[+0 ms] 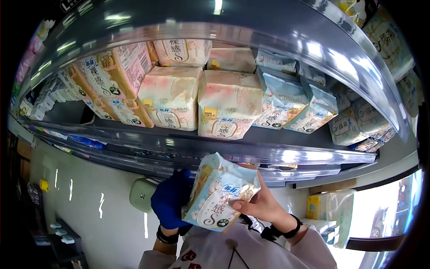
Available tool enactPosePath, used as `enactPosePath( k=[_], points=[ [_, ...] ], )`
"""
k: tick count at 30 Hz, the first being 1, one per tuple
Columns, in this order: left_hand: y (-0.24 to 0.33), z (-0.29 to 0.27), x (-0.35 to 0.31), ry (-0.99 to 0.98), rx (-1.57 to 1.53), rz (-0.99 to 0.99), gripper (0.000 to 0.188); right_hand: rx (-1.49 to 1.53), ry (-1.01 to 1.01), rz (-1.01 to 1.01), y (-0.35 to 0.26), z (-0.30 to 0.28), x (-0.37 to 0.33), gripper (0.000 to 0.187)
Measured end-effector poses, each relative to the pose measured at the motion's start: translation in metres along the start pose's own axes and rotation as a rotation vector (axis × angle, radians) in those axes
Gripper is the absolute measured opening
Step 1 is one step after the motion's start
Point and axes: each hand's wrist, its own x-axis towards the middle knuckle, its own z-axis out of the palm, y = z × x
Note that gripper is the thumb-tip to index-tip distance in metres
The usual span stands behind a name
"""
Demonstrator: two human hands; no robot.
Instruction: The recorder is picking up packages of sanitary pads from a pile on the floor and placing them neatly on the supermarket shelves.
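Note:
In front of my body I hold a light-blue soft pack of sanitary pads (210,197), tilted, its printed front facing up toward me. My right hand (262,201) is bare and grips its right side, the thumb lying across the front. My left hand (172,199), in a dark-blue glove, is at its left side; some of those fingers are hidden behind the pack. Beyond them, a shelf (179,134) carries upright packs: cream-and-pink packs (230,101) in the middle, blue packs (282,98) to the right and tan-edged packs (103,74) to the left.
A clear plastic lip (313,159) runs along the shelf front. Above hangs another dark shelf (179,18) with a curved clear edge. More packs (358,121) stand at the far right. Below lie a pale floor (89,179), a rounded green object (142,195) and a clear bag (333,210).

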Motion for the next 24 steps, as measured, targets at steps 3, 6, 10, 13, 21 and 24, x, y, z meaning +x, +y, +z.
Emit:
enactPosePath(
  k=[3, 6, 10, 13, 21, 24],
  points=[
    [0.037, 0.025, 0.012, 0.189, -0.371, 0.203, 0.055, 0.103, 0.119, -0.092, 0.003, 0.008, -0.007, 0.087],
    [0.05, 0.045, 0.021, 0.402, 0.011, 0.275, 0.061, 0.168, 0.115, -0.078, 0.007, 0.021, -0.002, 0.088],
    [0.038, 0.051, 0.012, 0.329, 0.37, 0.422, 0.055, -0.31, 0.035, -0.245, 0.03, 0.034, 0.005, 0.08],
    [0.035, 0.042, 0.009, 0.285, -0.76, 0.001, 0.061, -0.21, 0.014, -0.177, 0.018, 0.035, 0.007, 0.077],
    [0.013, 0.023, 0.0, 0.579, -0.397, 0.077, 0.039, -0.591, -0.16, -0.561, -0.043, 0.01, 0.033, 0.072],
    [-0.002, 0.016, 0.002, 0.467, -0.139, 0.157, 0.035, -0.465, -0.133, -0.434, -0.05, 0.01, 0.058, 0.073]
  ],
)
